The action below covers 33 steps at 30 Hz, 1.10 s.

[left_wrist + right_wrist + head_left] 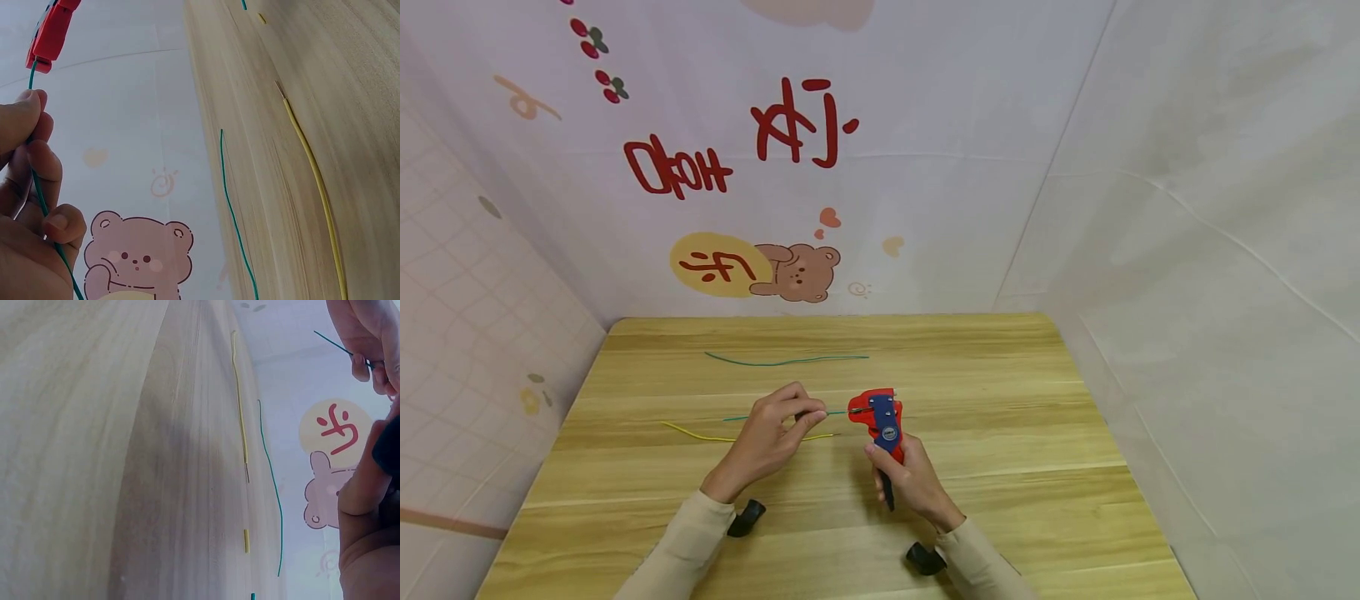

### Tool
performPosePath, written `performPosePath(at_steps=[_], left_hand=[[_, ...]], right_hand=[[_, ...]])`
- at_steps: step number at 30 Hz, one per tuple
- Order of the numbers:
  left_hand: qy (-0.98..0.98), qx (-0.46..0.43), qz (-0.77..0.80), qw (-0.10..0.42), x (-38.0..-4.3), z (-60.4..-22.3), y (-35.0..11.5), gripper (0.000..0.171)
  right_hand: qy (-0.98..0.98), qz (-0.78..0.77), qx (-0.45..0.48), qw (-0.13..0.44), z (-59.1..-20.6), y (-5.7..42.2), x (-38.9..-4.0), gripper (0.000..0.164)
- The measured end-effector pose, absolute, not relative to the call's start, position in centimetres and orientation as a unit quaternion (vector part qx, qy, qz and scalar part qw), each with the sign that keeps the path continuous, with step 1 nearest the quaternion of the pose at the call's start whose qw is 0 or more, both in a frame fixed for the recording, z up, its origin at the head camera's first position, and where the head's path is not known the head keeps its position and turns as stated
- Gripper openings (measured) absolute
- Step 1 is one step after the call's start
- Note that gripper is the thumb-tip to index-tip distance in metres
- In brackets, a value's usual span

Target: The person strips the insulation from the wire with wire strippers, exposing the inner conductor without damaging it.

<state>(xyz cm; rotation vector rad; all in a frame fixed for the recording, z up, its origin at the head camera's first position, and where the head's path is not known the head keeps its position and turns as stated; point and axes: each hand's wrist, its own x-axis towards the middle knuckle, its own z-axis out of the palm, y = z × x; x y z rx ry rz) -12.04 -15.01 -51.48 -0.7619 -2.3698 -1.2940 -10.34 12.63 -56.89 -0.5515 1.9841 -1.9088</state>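
A green wire [837, 412] is pinched between the thumb and fingers of my left hand [771, 427]. Its tail runs back under the palm, as the left wrist view shows. The wire's front end goes into the mouth of a red and blue wire stripper [880, 410]. My right hand [913, 483] grips the stripper by its handles, held upright above the table. In the right wrist view, dark handle parts and my fingers cover most of the tool. Below my left hand lies a yellow wire [317, 172] with a bare metal end.
Another green wire [782, 362] lies farther back on the wooden table [1000, 400]. Short cut pieces of yellow insulation [246, 540] and green insulation [252, 596] rest on the table. A printed cloth [940, 167] hangs behind the back edge.
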Motion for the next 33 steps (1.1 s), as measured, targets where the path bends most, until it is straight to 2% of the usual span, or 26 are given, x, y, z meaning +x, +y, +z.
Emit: performPosePath(at_steps=[13, 18, 33], left_hand=[[-0.837, -0.266, -0.449, 0.164, -12.07, -51.22, -15.35, 0.013], [-0.838, -0.268, -0.440, 0.181, -12.17, -51.28, -15.65, 0.014], [-0.836, -0.270, -0.446, 0.173, -12.03, -51.54, -15.72, 0.015]], right_hand=[[0.677, -0.689, -0.189, 0.178, -56.83, 12.93, -10.40, 0.044], [0.674, -0.694, -0.186, 0.171, -56.65, 13.19, -10.44, 0.043], [0.690, -0.684, -0.183, 0.150, -56.68, 12.97, -10.38, 0.044]])
